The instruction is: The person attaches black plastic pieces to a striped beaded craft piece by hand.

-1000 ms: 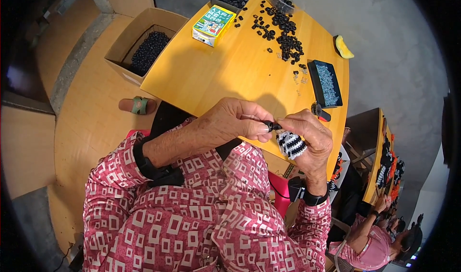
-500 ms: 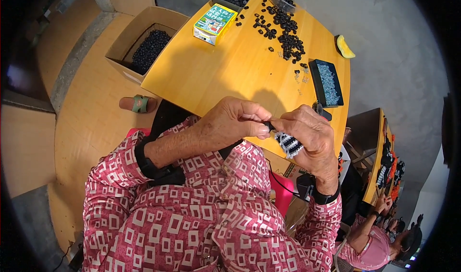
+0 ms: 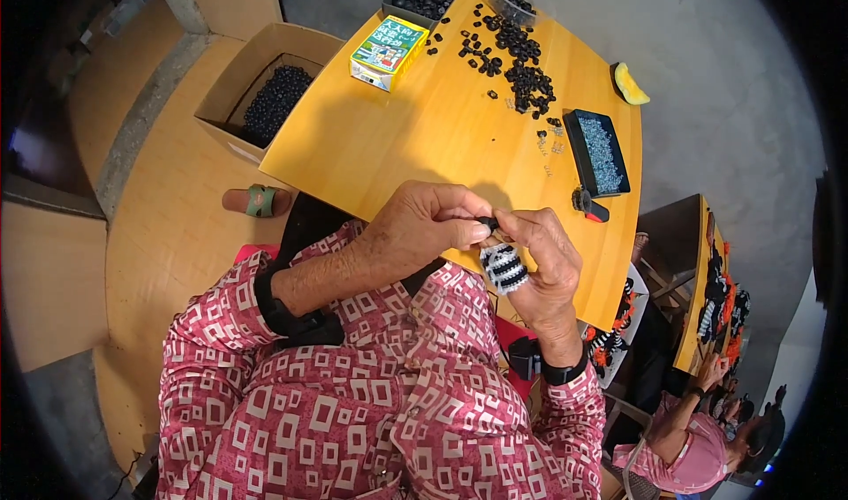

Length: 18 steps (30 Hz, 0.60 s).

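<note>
Left hand [image 3: 433, 222]: thumb and forefinger pinch a small black part [image 3: 488, 224]. Right hand [image 3: 543, 261]: fingertips meet the left hand's at this part, and the hand retains a striped knit piece [image 3: 504, 268], black and white, which hangs below the fingertips. Whether the right fingertips also grip the black part cannot be told.

Change: over the last half second the right hand has shifted toward the left, bringing the knit piece closer beneath the left fingertips. Judged from this, the part and the knit piece are being worked together; no join can be confirmed.

Both items are held at the near edge of the surface [image 3: 389, 160]. Right of the hands lies a red-ended tool [image 3: 597, 211]; beyond it, a black tray [image 3: 575, 138] of pale blue bits. Farther out: loose black parts [image 3: 530, 89], a small carton [image 3: 389, 49] and a black bin [image 3: 393, 12].
</note>
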Each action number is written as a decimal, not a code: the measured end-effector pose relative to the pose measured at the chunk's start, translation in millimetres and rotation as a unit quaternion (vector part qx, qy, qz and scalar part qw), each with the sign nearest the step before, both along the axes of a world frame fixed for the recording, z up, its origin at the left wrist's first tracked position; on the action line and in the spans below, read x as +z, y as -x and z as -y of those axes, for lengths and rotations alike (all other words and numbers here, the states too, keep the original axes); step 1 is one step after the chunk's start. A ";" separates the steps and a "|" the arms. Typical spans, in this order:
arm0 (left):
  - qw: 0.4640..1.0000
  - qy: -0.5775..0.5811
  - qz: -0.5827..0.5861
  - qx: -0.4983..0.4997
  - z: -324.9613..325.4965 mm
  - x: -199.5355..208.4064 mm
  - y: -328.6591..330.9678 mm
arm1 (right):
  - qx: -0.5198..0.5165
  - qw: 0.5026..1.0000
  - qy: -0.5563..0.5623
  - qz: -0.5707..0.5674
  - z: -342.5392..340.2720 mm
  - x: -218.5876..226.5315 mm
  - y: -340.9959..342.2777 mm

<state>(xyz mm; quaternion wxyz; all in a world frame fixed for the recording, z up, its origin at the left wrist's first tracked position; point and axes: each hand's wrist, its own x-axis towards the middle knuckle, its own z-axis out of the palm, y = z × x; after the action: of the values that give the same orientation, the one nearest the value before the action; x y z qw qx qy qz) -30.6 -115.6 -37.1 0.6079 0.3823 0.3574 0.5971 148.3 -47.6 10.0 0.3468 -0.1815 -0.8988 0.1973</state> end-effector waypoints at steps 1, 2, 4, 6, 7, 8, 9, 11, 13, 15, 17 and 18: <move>1.000 0.000 -0.002 0.000 -0.1 0.0 1.0 | 0.000 1.000 0.000 -0.002 -0.1 -1.9 1.5; 1.000 0.006 -0.005 0.001 -0.2 0.2 2.2 | -0.004 1.000 -0.027 0.007 -0.5 -2.6 3.0; 1.000 0.012 -0.008 0.001 -0.4 0.4 5.5 | -0.013 0.998 -0.058 0.032 -0.7 -1.2 5.4; 0.998 0.018 -0.042 -0.032 -1.0 0.5 9.6 | -0.014 0.996 -0.068 0.051 0.4 6.4 7.4; 0.998 0.018 -0.041 -0.032 -2.0 0.9 11.5 | -0.015 0.994 -0.077 0.070 0.9 9.1 8.1; 0.997 0.015 -0.063 -0.038 -2.9 1.9 13.6 | -0.015 0.994 -0.077 0.070 2.2 9.7 9.1; 0.995 0.012 -0.084 -0.045 -3.2 2.5 14.7 | -0.021 0.992 -0.095 0.086 4.1 9.8 10.6; 0.997 0.001 -0.072 -0.024 -3.5 0.0 12.8 | -0.028 0.988 -0.113 0.101 5.4 8.6 12.6; 0.998 -0.012 -0.060 -0.003 -4.7 -1.8 11.5 | -0.031 0.994 -0.070 0.077 4.1 2.4 13.2; 1.000 -0.001 -0.021 -0.012 -5.6 -3.0 10.9 | -0.025 0.998 -0.015 0.059 1.7 -3.1 12.0; 1.000 -0.004 -0.022 -0.006 -7.2 -1.0 10.3 | -0.019 0.998 0.041 0.041 -0.9 -7.1 10.8; 1.000 -0.006 -0.022 -0.002 -7.7 -0.3 10.2 | -0.025 0.997 0.060 0.030 -2.6 -8.6 10.6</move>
<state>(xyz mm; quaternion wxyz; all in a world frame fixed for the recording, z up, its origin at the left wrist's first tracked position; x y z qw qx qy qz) -40.8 -107.9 -37.4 0.5987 0.3995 0.3664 0.5897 137.7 -45.0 1.5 0.3135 -0.2304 -0.8904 0.2361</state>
